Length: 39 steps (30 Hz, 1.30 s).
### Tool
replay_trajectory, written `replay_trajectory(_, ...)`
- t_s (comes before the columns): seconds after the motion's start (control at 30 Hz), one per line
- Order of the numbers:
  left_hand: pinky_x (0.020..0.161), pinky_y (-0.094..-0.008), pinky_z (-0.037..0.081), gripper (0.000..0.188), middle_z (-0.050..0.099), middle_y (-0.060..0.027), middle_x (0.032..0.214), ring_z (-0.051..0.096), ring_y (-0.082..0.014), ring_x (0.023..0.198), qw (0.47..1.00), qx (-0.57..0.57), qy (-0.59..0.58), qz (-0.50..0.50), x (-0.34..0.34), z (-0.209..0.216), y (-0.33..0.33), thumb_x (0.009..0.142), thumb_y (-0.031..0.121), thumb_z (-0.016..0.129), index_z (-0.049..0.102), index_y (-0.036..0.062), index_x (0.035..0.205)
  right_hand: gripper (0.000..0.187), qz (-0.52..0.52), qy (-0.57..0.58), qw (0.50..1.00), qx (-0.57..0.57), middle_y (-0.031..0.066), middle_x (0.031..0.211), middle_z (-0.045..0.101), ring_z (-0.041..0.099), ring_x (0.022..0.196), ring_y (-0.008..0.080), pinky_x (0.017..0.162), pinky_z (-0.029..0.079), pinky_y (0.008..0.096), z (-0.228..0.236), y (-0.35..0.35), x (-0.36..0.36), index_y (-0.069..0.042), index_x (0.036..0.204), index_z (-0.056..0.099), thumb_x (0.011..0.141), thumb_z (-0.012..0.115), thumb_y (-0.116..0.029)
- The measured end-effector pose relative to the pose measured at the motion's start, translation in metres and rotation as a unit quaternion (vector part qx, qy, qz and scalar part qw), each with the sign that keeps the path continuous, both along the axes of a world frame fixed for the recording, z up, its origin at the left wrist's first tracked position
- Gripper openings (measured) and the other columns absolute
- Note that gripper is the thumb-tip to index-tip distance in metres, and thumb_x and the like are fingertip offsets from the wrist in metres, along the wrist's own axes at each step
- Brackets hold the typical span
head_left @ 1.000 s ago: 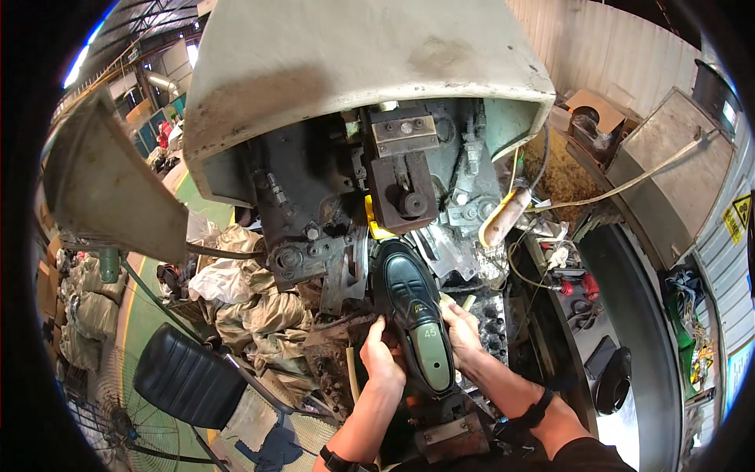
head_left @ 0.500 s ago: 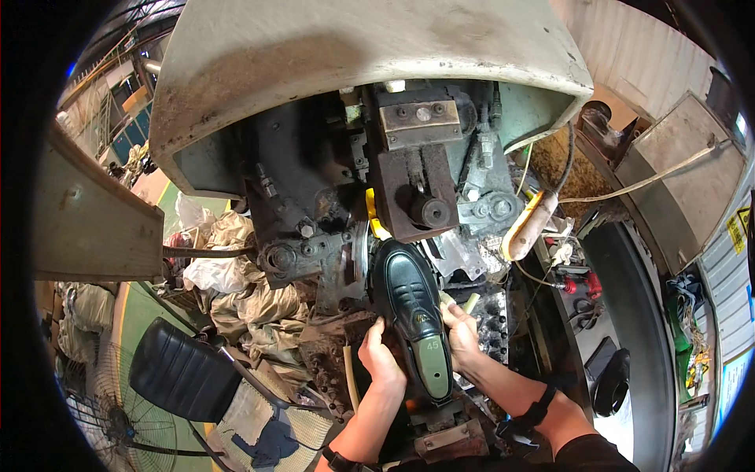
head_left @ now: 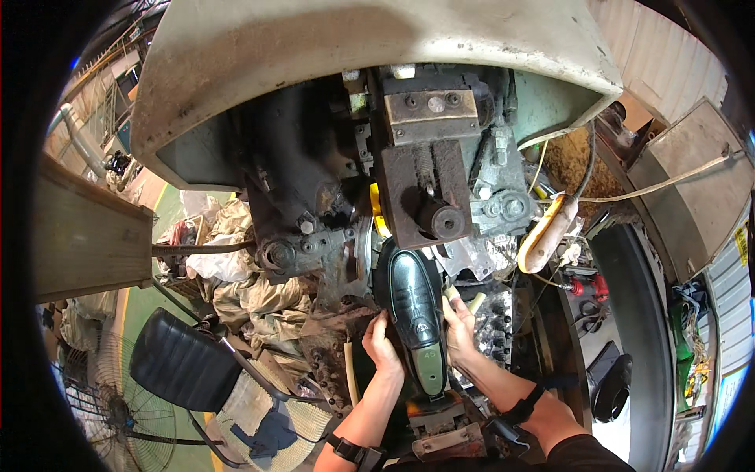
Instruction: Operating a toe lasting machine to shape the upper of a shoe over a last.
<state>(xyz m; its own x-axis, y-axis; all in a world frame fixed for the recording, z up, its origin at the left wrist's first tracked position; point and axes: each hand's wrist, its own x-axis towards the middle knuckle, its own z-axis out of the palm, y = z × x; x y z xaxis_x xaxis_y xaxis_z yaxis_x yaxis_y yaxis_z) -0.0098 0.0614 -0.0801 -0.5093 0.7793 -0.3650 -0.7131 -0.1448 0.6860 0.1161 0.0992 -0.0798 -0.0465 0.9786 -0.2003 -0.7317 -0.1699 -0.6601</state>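
Note:
A glossy black leather shoe (head_left: 413,303) sits on a green shoe last (head_left: 429,366), its toe pointing away from me beneath the machine's dark metal block (head_left: 425,189). My left hand (head_left: 382,348) grips the shoe's left side, with its fingertips partly hidden beneath. On the opposite side, my right hand (head_left: 458,326) clasps the edge, its thumb uppermost. Beside the toe, on the left, a yellow strip (head_left: 377,206) shows on the machine. Whether the toe touches the metal parts cannot be made out.
A large pale hood (head_left: 354,47) overhangs the machine. To the right hangs a lamp-like handle (head_left: 548,234) on a cable, with another black shoe (head_left: 612,387) beyond. At left stand a black-backed chair (head_left: 185,358), a wire fan (head_left: 118,417) and piled cloth sacks (head_left: 252,303).
The shoe has turned slightly, its heel end swinging left and its upper facing me more squarely. Both hands stay on it. The whole view has shifted a little.

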Motion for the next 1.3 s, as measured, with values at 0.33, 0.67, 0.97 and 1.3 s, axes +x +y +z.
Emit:
replay_trajectory(0.33,0.085,-0.0341,0.052,0.026,0.069,-0.0095,0.106,0.066,-0.0211,0.094,0.989,0.032,-0.125,-0.068,-0.007,-0.017,-0.003,0.100,0.017,0.055,0.067,-0.0046,0.109,0.026,0.028,0.024,0.997,-0.073,0.0055,0.098,0.071,0.070,0.080,0.0153,0.070,0.060,0.0317,0.036,-0.014,-0.002,-0.005,0.117,0.063,0.097,0.069,-0.019)
replay_trajectory(0.67,0.088,-0.0303,0.052,0.025,0.071,-0.0100,0.112,0.066,-0.0180,0.099,0.983,-0.038,0.176,-0.040,-0.040,-0.011,-0.032,0.097,0.014,0.064,0.069,-0.0050,0.113,0.055,0.136,-0.115,0.981,-0.073,0.0098,0.101,0.071,0.069,0.072,0.0174,0.063,0.057,0.0267,0.015,-0.012,0.058,-0.006,0.150,0.036,0.104,0.059,-0.026)
replay_trajectory(0.97,0.096,-0.0299,0.049,0.033,0.073,-0.0144,0.113,0.066,-0.0186,0.106,0.899,-0.215,0.382,-0.030,-0.169,-0.145,-0.126,0.084,0.003,0.068,0.070,-0.0081,0.115,0.082,0.059,-0.375,0.906,-0.189,0.0159,0.101,0.072,0.071,0.076,0.0208,0.068,0.058,0.0324,-0.089,-0.043,0.221,-0.001,0.159,0.011,0.099,0.064,-0.017)
replay_trajectory(1.3,0.090,-0.0328,0.051,0.040,0.070,-0.0147,0.114,0.066,-0.0218,0.103,0.850,-0.313,0.420,0.059,-0.198,-0.149,-0.193,0.086,0.011,0.073,0.065,-0.0080,0.120,0.073,0.123,-0.287,0.848,-0.429,0.0151,0.114,0.062,0.063,0.088,0.0264,0.071,0.053,0.0428,-0.252,-0.120,0.288,-0.005,0.145,0.035,0.087,0.077,-0.021)
